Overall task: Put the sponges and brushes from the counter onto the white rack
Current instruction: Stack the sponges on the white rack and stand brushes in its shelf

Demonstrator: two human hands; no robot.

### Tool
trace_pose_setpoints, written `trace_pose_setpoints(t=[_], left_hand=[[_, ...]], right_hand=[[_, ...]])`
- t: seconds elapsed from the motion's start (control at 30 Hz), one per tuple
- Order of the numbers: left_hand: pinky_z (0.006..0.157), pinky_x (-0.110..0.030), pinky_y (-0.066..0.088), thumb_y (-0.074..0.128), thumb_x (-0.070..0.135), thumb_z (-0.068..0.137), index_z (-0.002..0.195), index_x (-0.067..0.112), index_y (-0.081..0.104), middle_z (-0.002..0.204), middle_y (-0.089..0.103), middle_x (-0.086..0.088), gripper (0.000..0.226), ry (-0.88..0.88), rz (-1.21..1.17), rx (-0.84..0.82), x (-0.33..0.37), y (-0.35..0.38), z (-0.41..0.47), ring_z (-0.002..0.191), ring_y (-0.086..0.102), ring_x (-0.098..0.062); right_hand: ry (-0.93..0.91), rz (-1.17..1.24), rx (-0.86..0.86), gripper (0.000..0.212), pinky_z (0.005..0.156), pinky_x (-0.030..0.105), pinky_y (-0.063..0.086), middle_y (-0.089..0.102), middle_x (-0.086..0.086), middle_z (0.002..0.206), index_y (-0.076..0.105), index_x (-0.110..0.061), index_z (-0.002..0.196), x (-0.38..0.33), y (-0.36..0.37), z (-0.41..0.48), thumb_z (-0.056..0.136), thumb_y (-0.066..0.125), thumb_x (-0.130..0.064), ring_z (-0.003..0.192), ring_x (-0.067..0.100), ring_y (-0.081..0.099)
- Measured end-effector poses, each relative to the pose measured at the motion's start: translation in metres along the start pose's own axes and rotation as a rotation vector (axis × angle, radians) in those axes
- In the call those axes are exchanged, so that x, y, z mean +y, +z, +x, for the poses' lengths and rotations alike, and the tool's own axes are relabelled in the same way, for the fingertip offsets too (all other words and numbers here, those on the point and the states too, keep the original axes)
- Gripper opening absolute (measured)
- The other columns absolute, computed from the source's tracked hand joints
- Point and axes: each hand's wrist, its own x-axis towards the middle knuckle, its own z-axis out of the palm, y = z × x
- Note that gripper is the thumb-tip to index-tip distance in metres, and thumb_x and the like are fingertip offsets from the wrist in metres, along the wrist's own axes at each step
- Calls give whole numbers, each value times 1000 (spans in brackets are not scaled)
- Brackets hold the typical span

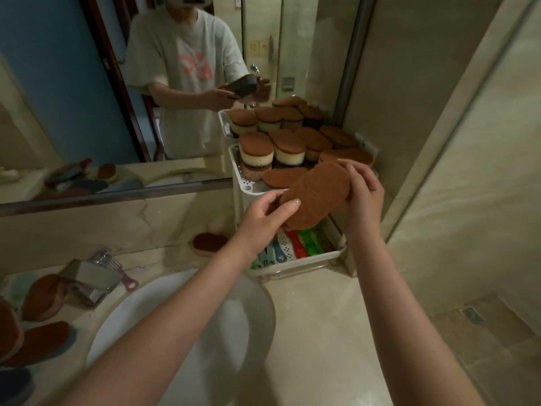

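Nearest the camera, two bare forearms reach forward over a white round basin point(164, 312) sunk into the pale marble desk point(307, 332). On the desk at the far left lie several brown oval sponges point(44, 294), some partly cut off by the frame edge, beside a chrome tap point(93, 276) and a pink-handled comb point(128, 281). One more brown sponge point(209, 243) lies alone on the desk against the back wall, near the rack.

Further on, both hands hold a single brown oval sponge point(317, 196) tilted above the white rack point(292, 266). The left hand point(263, 218) pinches its lower left edge, thumb on the brown face and fingers behind; its grip is partly closed. The right hand point(364, 194) curls over the upper right edge, fingers wrapped around the rim. The sponge hangs in front of the top shelf and over the lower one, not resting on either.

The lower shelf of the rack holds coloured brushes point(295, 247), red, green and teal, lying side by side. The upper shelf carries stacked sponges point(273, 152) with brown tops and pale layers, some flat, some in piles.

Behind, a wall mirror point(87, 98) repeats the person, the held sponge and the stacks.
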Motion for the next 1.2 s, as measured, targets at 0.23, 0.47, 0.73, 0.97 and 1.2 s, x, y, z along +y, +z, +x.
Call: trace_pose_setpoints(t=[0.23,0.47,0.73,0.97,1.2], left_hand=[[54,-20,46,62,39,86,85,19,53,92,63,0,22,-31,162,339,43,-24,41,75,60,-9],[70,-27,50,64,38,85,102,9,64,103,65,-6,33,-151,267,402,43,-29,75,87,62,-19],[73,-35,51,66,42,80,71,16,51,82,64,-6,31,-185,578,486,25,-19,89,83,62,-24],[71,-30,40,63,41,84,95,4,58,97,61,-10,40,-137,802,517,29,-14,92,94,57,-27],[67,-27,36,54,39,90,82,9,57,83,57,-3,32,-28,752,562,27,-19,83,83,56,-21]], right_hand=[[-94,-313,-60,24,81,26,51,65,0,101,68,-15,106,4,21,17,96,52,-31,98,13,61],[-115,-759,-55,48,95,41,48,61,2,115,63,-13,120,13,39,39,92,50,-50,110,21,55],[-219,-1051,65,45,81,38,51,63,3,107,59,-15,116,29,43,37,88,54,-50,99,23,57],[-389,-1116,69,29,73,36,43,56,9,98,66,-12,96,39,47,41,90,58,-39,92,28,52],[-515,-1181,96,28,72,38,41,55,12,96,69,-10,95,38,47,29,90,55,-34,90,31,51]])
